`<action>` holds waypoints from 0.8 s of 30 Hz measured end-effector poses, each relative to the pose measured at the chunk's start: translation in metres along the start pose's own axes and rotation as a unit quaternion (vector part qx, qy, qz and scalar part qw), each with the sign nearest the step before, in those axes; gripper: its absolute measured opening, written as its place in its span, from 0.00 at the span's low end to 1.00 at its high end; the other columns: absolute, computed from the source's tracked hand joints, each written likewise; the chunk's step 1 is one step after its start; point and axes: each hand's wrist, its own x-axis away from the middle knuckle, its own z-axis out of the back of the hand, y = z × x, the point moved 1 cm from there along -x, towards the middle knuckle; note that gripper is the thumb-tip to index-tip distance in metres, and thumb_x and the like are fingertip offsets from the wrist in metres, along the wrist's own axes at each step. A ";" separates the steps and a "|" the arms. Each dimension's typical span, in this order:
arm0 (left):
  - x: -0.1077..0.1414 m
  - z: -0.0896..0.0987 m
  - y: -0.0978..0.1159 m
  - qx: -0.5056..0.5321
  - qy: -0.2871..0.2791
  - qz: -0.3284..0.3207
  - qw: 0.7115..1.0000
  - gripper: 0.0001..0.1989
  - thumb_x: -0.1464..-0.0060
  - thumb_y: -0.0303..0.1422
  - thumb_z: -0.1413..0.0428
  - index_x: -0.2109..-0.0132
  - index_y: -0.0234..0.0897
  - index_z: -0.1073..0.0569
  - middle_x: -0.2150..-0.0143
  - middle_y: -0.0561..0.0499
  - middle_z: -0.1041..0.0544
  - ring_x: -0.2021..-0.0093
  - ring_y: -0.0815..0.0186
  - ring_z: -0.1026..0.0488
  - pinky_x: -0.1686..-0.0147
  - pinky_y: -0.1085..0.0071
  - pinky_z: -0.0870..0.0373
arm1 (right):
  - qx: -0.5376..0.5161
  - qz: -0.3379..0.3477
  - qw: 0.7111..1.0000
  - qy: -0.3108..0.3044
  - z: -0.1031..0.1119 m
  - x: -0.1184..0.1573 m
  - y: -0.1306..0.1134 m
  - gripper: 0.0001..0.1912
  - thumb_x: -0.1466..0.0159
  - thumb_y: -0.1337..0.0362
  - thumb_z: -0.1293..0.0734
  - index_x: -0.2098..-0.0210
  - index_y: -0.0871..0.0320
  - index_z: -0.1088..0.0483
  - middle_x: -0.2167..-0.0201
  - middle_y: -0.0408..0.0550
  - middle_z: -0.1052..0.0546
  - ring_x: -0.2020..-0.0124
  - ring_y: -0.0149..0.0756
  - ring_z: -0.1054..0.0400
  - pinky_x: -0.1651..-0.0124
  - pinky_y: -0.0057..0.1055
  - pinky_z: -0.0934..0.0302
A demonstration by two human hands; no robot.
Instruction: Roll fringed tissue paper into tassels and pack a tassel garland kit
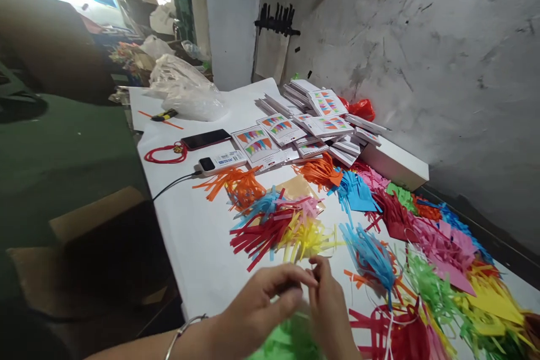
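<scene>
My left hand (264, 298), with a metal bangle at the wrist, reaches in from the lower left, its fingers bent and closed. Its index fingertip meets the fingers of my right hand (331, 306), which are pinched together. What lies between the fingertips is too small to make out. Directly under both hands is a bunch of green tissue paper (289, 343), partly hidden by them. Just beyond the fingertips lies a yellow tissue tassel (307, 236), beside dark red tassel strips (264, 233). A blue tassel (371, 256) is to the right of my right hand.
Packaged picture cards (282, 129) are heaped at the back, near a white box (399, 160). A phone (206, 139), a small white device (221, 162) with a cable, a cutter knife (164, 115) and a plastic bag (185, 90) lie left. Coloured tassels (442, 247) cover the right side.
</scene>
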 end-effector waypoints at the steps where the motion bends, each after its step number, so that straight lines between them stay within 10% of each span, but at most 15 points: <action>1: -0.009 0.007 -0.003 -0.027 0.023 -0.011 0.999 0.14 0.45 0.44 0.37 0.58 0.39 0.19 0.71 0.50 0.28 0.70 0.65 0.35 0.67 0.69 0.36 | 0.020 0.015 1.000 -0.014 -0.006 -0.008 0.002 0.15 0.29 0.57 0.45 0.51 0.55 0.32 0.73 0.45 0.21 0.74 0.37 0.25 0.73 0.26 0.40; 6: -0.029 0.040 -0.021 -0.155 0.088 -0.014 0.984 0.13 0.40 0.41 0.41 0.55 0.37 0.21 0.70 0.52 0.27 0.69 0.65 0.35 0.67 0.72 0.37 | 0.047 0.055 0.997 -0.032 -0.013 -0.029 0.002 0.16 0.31 0.56 0.44 0.65 0.55 0.29 0.75 0.48 0.23 0.77 0.37 0.29 0.74 0.27 0.45; 10: -0.030 0.038 -0.004 -0.274 0.052 -0.123 0.952 0.13 0.37 0.37 0.44 0.49 0.41 0.21 0.49 0.43 0.24 0.48 0.54 0.31 0.47 0.63 0.36 | -0.116 0.024 0.992 -0.050 0.017 -0.008 -0.025 0.17 0.29 0.51 0.44 0.62 0.54 0.31 0.76 0.41 0.30 0.76 0.30 0.37 0.72 0.25 0.46; 13: -0.030 0.018 0.015 -0.327 -0.072 -0.200 0.921 0.14 0.37 0.34 0.44 0.46 0.43 0.21 0.45 0.42 0.24 0.41 0.51 0.34 0.37 0.57 0.47 | -0.374 -0.082 0.918 -0.101 0.038 0.011 -0.047 0.19 0.35 0.45 0.35 0.66 0.56 0.32 0.82 0.34 0.42 0.82 0.24 0.53 0.77 0.23 0.59; 16: -0.029 0.002 0.019 -0.292 -0.125 -0.152 0.936 0.13 0.34 0.36 0.47 0.52 0.41 0.19 0.60 0.43 0.19 0.56 0.56 0.26 0.46 0.61 0.37 | -0.485 -0.143 0.863 -0.029 0.048 0.020 -0.059 0.21 0.41 0.45 0.28 0.64 0.56 0.31 0.82 0.33 0.42 0.82 0.21 0.55 0.78 0.21 0.63; 19: -0.027 -0.002 0.009 -0.183 -0.054 -0.073 0.979 0.14 0.37 0.42 0.44 0.58 0.38 0.19 0.63 0.45 0.20 0.61 0.59 0.26 0.58 0.66 0.32 | -0.435 -0.146 0.885 0.081 0.050 0.024 -0.058 0.24 0.41 0.44 0.28 0.58 0.56 0.30 0.81 0.36 0.34 0.83 0.22 0.49 0.79 0.21 0.61; 24: -0.023 -0.003 -0.008 -0.047 -0.005 -0.006 0.999 0.16 0.43 0.47 0.38 0.57 0.39 0.20 0.65 0.49 0.21 0.63 0.62 0.27 0.61 0.71 0.32 | -0.203 -0.076 0.974 0.070 0.041 0.037 -0.058 0.23 0.32 0.44 0.40 0.66 0.56 0.26 0.86 0.39 0.32 0.87 0.25 0.43 0.79 0.24 0.51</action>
